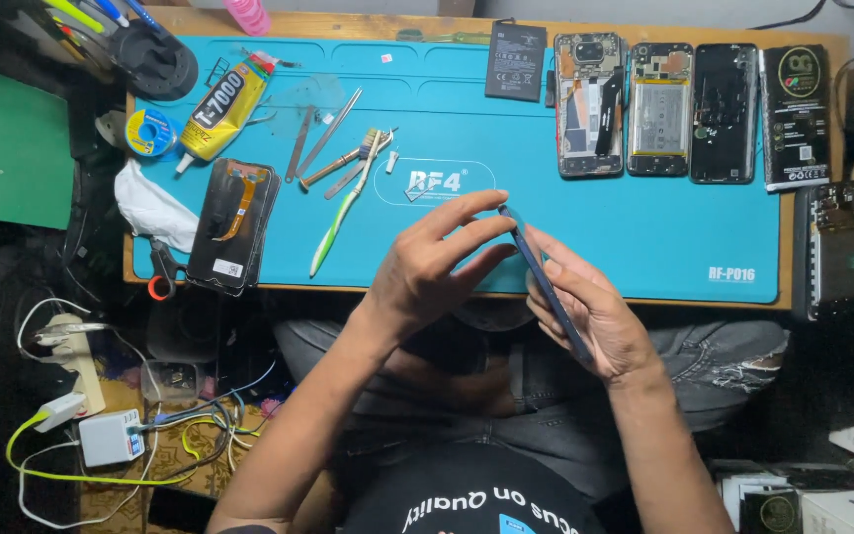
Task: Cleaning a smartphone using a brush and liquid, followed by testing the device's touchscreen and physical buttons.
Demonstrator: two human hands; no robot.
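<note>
While both hands hover over the near edge of the blue mat (644,247), they share one thing: a thin dark phone (546,282) held on edge and tilted, its top end pointing away from the person. The right hand (595,311) cradles it from beneath, palm up, fingers curled loosely round the lower part. The left hand (427,272) meets it from the other side, its fingertips (496,232) pressed against the upper end of the phone, thumb below.

Just beyond the left hand lie a green-and-white toothbrush (343,213), a small brush (348,160) and a few thin metal tools (313,138). Farther out to that hand's left rest a detached phone screen (234,225) lying face down, a yellow glue tube (219,109) and a crumpled white cloth (150,206).

Well beyond the right hand, along the far edge of the mat, sit a loose battery (516,61), two opened phones (625,107), a black back cover (724,114) and a dark flat box (795,117), side by side.
</note>
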